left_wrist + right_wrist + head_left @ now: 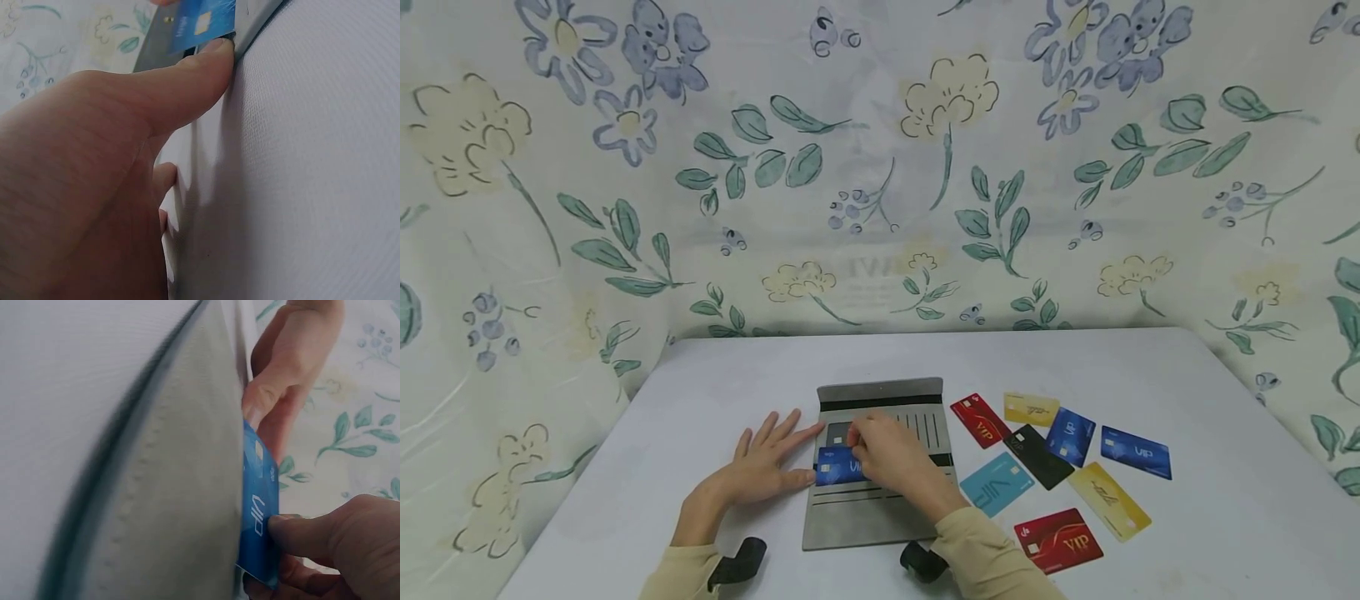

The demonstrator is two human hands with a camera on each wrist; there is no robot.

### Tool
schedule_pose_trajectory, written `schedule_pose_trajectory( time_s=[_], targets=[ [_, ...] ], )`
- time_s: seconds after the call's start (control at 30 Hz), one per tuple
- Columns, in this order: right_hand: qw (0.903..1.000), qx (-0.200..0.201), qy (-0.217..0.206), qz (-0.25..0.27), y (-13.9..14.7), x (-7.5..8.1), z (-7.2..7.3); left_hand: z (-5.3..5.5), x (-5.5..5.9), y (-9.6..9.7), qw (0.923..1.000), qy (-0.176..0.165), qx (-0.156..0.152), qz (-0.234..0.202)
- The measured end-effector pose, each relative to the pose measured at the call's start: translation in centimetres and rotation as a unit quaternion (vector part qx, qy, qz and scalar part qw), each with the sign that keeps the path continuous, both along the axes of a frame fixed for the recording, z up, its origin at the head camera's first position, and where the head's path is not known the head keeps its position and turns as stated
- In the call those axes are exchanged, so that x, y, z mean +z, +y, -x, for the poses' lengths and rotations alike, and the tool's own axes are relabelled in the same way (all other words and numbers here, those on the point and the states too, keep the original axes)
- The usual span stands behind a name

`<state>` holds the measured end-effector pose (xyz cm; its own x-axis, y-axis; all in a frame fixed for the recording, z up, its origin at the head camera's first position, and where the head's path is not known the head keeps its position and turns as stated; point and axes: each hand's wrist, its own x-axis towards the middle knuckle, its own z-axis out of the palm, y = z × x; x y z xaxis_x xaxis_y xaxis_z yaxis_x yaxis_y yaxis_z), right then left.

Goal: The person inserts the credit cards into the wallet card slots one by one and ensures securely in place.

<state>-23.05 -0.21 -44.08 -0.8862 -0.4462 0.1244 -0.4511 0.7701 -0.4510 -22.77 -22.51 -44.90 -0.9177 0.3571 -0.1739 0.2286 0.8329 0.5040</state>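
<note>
A grey card holder (pixel 880 521) with rows of slots lies unfolded on the table. A blue VIP card (pixel 835 468) stands up from it at a slot, shown closer in the right wrist view. My right hand (pixel 891 454) pinches this card, thumb on its printed face and fingers behind. A dark grey card (pixel 837 433) shows just above the blue one. My left hand (pixel 763 462) lies with fingers spread at the holder's left edge. Its thumb (pixel 209 62) is straight, with the tip right by the blue card's lower corner.
Right of the holder lie several loose cards, among them a red VIP card (pixel 1060 540), a light blue card (pixel 997 484), a black card (pixel 1039 457) and a yellow card (pixel 1110 500). A flowered sheet (pixel 880 167) hangs behind the white table (pixel 737 367).
</note>
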Motion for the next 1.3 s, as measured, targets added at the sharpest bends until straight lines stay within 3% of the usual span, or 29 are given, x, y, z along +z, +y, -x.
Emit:
schedule_pose_trajectory(
  time_s=[0.2, 0.67, 1.1, 1.3],
  targets=[
    [0.9993, 0.025, -0.025, 0.011, 0.4, -0.4, 0.0, 0.1, -0.1, 0.0, 1.0, 0.0, -0.002, -0.002],
    [0.9968, 0.077, -0.022, -0.005, 0.4, -0.6, -0.5, -0.1, 0.4, 0.0, 0.9999, 0.0, -0.006, -0.009],
    [0.9963, 0.083, 0.002, -0.022, 0.8, -0.4, -1.2, -0.2, 0.4, 0.0, 0.9999, 0.003, -0.004, -0.012],
    [0.9961, 0.079, -0.022, -0.032, 1.2, -0.3, -1.5, -0.1, 0.3, 0.0, 0.9999, 0.004, -0.007, -0.011]
  ],
)
